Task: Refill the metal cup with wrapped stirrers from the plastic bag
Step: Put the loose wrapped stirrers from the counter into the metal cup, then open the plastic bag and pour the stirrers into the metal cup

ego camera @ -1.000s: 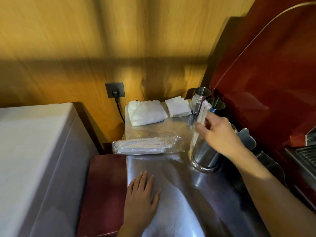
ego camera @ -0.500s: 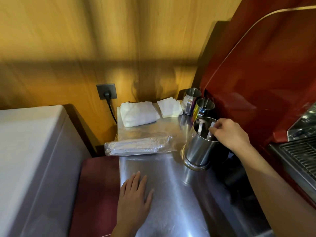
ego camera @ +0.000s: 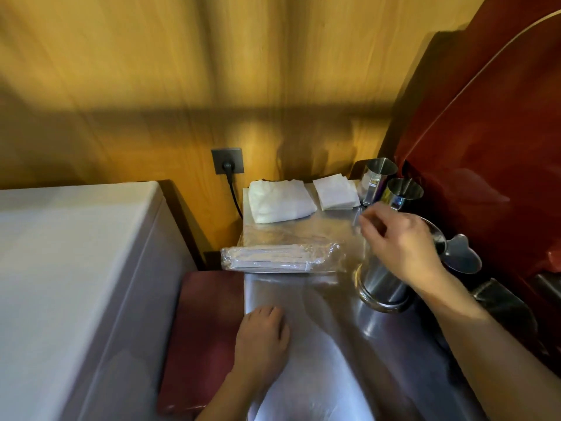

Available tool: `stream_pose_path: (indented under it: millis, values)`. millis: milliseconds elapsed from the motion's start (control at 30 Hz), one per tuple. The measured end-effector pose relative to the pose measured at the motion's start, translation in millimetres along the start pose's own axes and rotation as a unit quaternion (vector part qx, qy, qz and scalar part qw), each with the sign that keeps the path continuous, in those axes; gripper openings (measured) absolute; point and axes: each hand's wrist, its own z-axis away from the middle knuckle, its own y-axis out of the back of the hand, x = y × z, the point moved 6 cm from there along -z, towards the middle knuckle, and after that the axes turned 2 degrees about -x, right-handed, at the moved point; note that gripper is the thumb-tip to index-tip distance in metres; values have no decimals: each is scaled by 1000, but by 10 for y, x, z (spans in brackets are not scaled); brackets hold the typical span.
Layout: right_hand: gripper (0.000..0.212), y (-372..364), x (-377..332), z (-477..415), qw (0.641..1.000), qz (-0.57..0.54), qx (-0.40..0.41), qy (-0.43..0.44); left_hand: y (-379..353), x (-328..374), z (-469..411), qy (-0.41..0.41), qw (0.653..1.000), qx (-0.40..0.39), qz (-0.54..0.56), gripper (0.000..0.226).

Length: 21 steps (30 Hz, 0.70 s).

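Observation:
The clear plastic bag (ego camera: 282,258) of paper-wrapped stirrers lies flat across the steel counter (ego camera: 318,344), left of the tall metal cup (ego camera: 381,284). My right hand (ego camera: 400,241) hovers over the cup's mouth and hides its rim and contents. Its fingers are loosely bent and apart, pointing left, with nothing seen in them. My left hand (ego camera: 262,338) rests on the counter's near left edge, fingers curled under and empty, well short of the bag.
Two smaller steel pitchers (ego camera: 381,177) stand behind the cup. A folded white cloth (ego camera: 279,202) and napkins (ego camera: 335,192) lie at the back. A red machine (ego camera: 485,147) walls the right side. A white appliance (ego camera: 76,284) stands on the left. A plugged wall socket (ego camera: 227,161) sits behind.
My right hand let go of stirrers inside the cup, rose and shifted left above its rim. My left hand's fingers went from spread flat to curled.

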Motion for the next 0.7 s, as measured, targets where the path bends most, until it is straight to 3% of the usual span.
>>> stream_pose_path:
  millis: [133,300,400,533,700]
  values:
    - [12,-666,13,23,990,45,-136,6,205,-48,-273,-6,999,45,8,20]
    - [14,-1328,172,57,976,49,-209,32,398,36,-586,-49,994,94,-37,11]
    - [26,-1585,245,56,967,76,-231,70,400,99,-740,-89,988,95,-82,29]
    - [41,-1823,354,111,948,113,-286,84,219,15,-888,-71,988,47,-126,48]
    - [30,-1914,357,142,932,162,-293,139,-1,-159,-925,-36,988,-1,-149,49]
